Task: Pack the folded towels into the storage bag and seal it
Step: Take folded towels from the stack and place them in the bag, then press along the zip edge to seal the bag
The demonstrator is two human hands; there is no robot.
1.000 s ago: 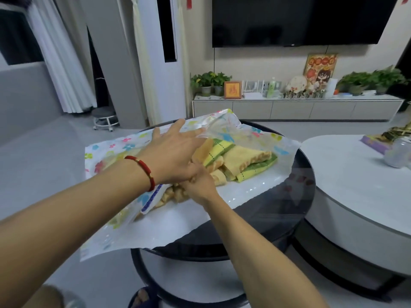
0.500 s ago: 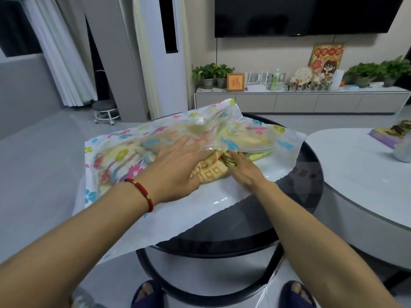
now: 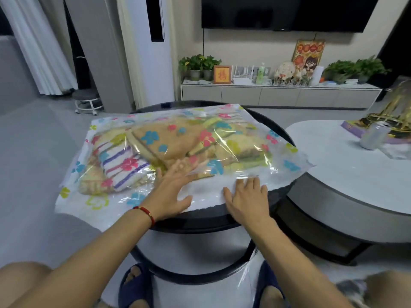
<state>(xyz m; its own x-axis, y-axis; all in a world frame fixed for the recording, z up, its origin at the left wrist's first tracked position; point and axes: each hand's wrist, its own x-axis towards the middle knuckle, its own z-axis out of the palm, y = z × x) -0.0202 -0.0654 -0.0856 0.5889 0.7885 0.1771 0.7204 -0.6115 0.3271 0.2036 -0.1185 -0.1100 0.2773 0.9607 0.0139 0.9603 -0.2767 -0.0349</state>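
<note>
Clear plastic, printed all over with bright flowers, was what we were up against: the storage bag (image 3: pixel 178 150) lay flat across the round black table (image 3: pixel 275 127), its left corner hanging out past the rim. We could see the folded towels (image 3: pixel 169 141) through the film, all apparently inside, a striped one to the left and tan and green ones to the right. The mouth on our side looked unsealed to us, and that was the worry. With so much bag unsupported on the left, we judged one careless push could slide the whole load off the table. The bulge of towels sat close to the opening too, so pressing the strip shut over trapped air or a caught towel edge might have left a gap.

Our left hand (image 3: pixel 172 192) lay palm down, fingers spread, its fingertips tucked just under the top film at the mouth, gripping nothing. Our right hand (image 3: pixel 246 197) was flat and loose on the white lower sheet nearby, also holding nothing, both forearms reaching forward from our knees.
</note>
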